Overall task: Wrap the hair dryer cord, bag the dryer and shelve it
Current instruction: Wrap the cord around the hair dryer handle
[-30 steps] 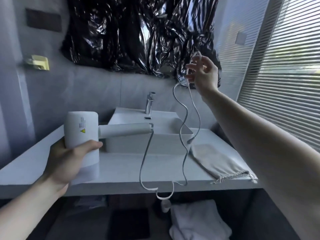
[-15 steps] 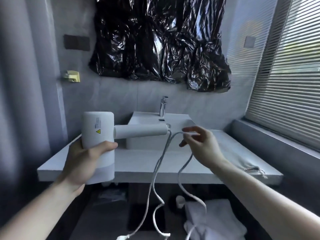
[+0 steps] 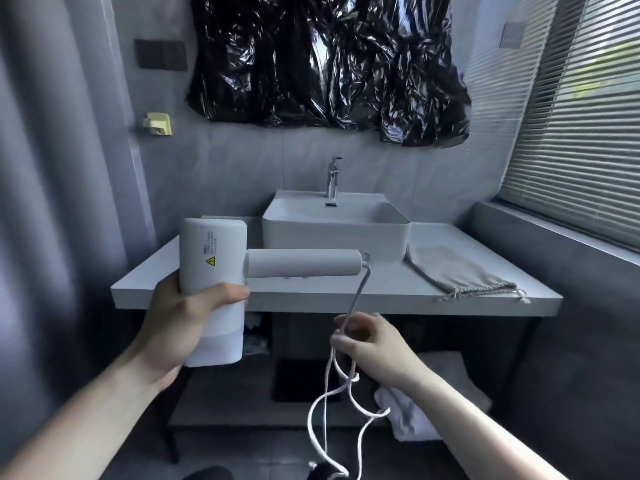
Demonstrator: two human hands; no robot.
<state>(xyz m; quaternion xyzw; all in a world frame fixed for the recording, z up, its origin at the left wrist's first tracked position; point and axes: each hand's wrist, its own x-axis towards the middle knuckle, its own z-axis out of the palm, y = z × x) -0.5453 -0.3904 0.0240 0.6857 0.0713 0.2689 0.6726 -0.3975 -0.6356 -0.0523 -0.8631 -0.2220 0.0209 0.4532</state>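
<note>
Dryer (image 3: pixel 214 271) is sitting gripped in the left hand (image 3: pixel 180 327); right hand (image 3: pixel 374 344) is pinching the cord (image 3: pixel 356 299), loops dangling; bag (image 3: pixel 457 268) is lying on the desk (image 3: pixel 346 299).

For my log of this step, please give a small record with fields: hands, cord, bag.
left hand: grips the dryer body, handle pointing right
right hand: pinches the cord below the handle end
cord: not wrapped; loops hang loose under the right hand
bag: lies flat on the counter, right of the sink
</note>
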